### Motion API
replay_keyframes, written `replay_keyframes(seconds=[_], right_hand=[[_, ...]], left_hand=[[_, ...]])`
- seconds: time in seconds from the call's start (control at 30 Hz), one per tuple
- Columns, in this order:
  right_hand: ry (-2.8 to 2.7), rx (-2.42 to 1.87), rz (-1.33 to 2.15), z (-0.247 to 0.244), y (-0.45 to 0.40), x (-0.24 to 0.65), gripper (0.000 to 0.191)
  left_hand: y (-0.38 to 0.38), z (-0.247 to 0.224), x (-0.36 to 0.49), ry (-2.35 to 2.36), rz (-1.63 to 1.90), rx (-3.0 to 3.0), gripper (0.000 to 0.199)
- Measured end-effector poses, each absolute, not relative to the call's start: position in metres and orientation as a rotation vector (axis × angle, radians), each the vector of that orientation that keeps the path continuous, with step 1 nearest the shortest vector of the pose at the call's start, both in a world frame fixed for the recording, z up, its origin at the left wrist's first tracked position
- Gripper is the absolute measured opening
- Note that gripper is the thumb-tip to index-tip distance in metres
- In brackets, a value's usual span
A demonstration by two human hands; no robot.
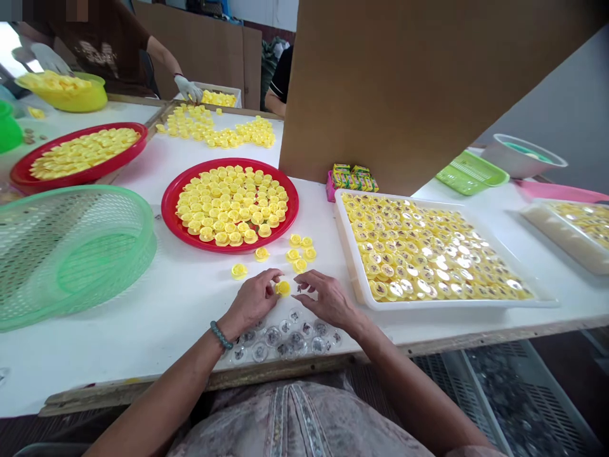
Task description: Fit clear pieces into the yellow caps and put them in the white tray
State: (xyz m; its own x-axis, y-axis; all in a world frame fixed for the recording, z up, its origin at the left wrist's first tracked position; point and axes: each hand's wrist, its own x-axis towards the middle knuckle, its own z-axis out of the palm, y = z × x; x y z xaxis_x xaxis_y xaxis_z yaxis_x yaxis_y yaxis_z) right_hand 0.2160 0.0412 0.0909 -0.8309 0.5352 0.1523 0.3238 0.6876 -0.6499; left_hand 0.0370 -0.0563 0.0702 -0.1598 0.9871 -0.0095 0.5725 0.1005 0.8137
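Observation:
My left hand pinches a small yellow plastic piece, round and cup-shaped, just above the white table. Facing it, my right hand has its thumb and fingertips curved around what looks like a clear disc with a dark print; its edges are hard to make out. The two hands are close but apart. Below them, several clear round discs with dark prints lie near the table's front edge. A few loose yellow pieces sit just beyond my fingers.
A red tray of yellow pieces stands ahead; a white tray of disc-topped pieces is right. Left are a green basket and another red tray. A cardboard panel rises behind. Across the table, a co-worker's gloved hand reaches toward yellow pieces.

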Motion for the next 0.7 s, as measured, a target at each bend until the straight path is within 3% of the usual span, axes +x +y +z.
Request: replay_keyframes(seconds=[0.47,0.7], right_hand=[[-2.874,-0.441,0.755,0.092,0.055,0.188,0.020],[-3.004,-0.568,0.490,0.089,0.047,0.181,0.004]], left_hand=[[-0.047,0.050,0.034,1.628,1.197,1.249,0.025],[-0.045,0.052,0.037,1.591,1.206,1.119,0.023]])
